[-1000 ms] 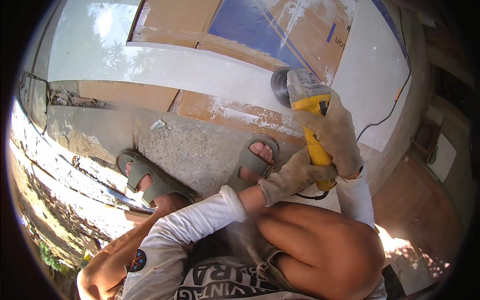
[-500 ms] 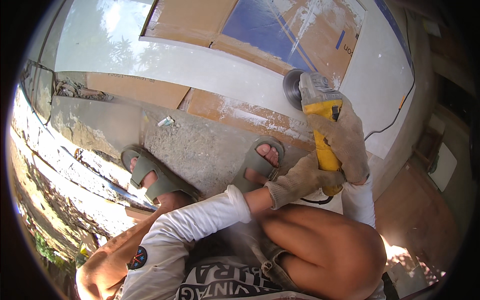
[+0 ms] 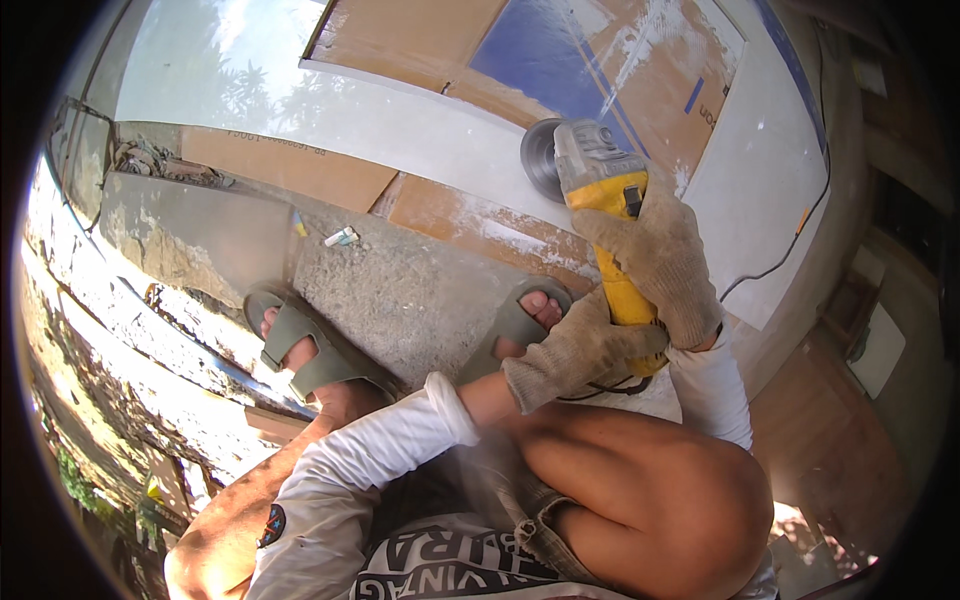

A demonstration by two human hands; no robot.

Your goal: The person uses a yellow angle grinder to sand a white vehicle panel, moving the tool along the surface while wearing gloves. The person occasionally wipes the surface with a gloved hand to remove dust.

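I hold a yellow angle grinder (image 3: pixel 606 190) with both gloved hands. Its round disc (image 3: pixel 541 160) is at the white surface of a large panel (image 3: pixel 420 125); whether it touches cannot be made out. My right hand (image 3: pixel 668 250), in a tan knit glove, wraps the grinder's body behind the grey head. Lower down, my left hand (image 3: pixel 575 352) is closed round the rear end, in the same kind of glove. White smears mark the brown-and-blue cardboard (image 3: pixel 530 70) inside the panel's opening.
Strips of cardboard (image 3: pixel 285 165) lie along the panel's near edge. My sandalled feet (image 3: pixel 325 345) rest on rough concrete, near a small white tube-like item (image 3: pixel 341 237). A dark cord (image 3: pixel 770 268) runs over the panel at right. Brown boards (image 3: pixel 830 430) lie farther right.
Both hands have shifted the grinder left and slightly away from me along the white panel. My grip looks the same, and my feet stay in place.
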